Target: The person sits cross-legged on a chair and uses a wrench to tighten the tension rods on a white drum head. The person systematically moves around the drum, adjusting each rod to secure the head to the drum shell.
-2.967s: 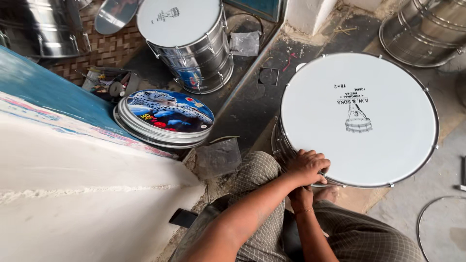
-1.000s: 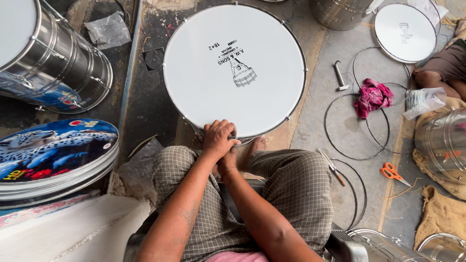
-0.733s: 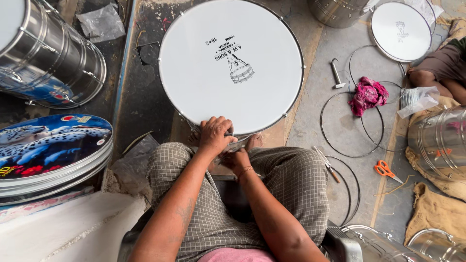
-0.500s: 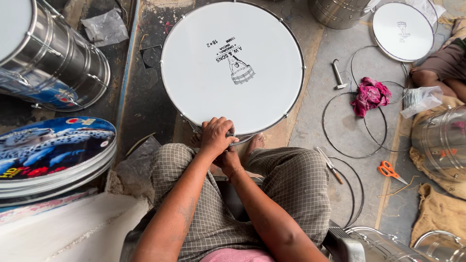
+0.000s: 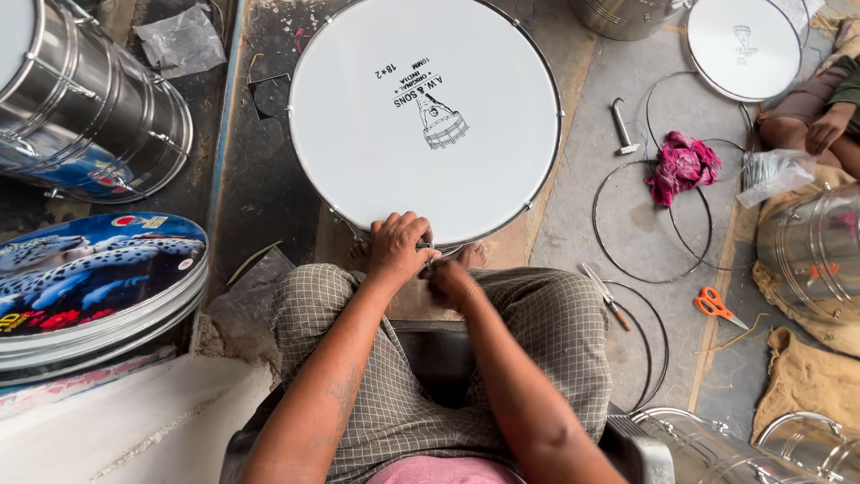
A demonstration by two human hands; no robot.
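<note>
The floor [image 5: 618, 233] carries all items. The large white drumhead of a bass drum [image 5: 425, 116] lies face up at the top centre of the floor, its near rim just ahead of the seated person's knees. Against the view half a second earlier, the drum is shown nearly unchanged in position and both hands remain at the same point of the near rim; the work at that one rim fitting is therefore judged to be still in progress, not finished.

At the left edge, a stack of printed drumheads [image 5: 94, 287] lies flat, and a steel drum shell [image 5: 85, 99] lies on its side in the top left corner. Thin wire hoops [image 5: 649, 224] lie right of the drum, with a pink rag [image 5: 681, 166] on them. A smaller white drumhead [image 5: 743, 45] sits at the top right. Orange scissors [image 5: 714, 305] lie near the right edge.

The left hand [image 5: 403, 246] is laid over the near rim, fingers curled down onto it. The right hand [image 5: 451, 280] is closed just beside it, below the rim; whether a tool is gripped cannot be told. Both forearms converge from the lap. Another person's hand [image 5: 829, 125] rests at the right edge.
</note>
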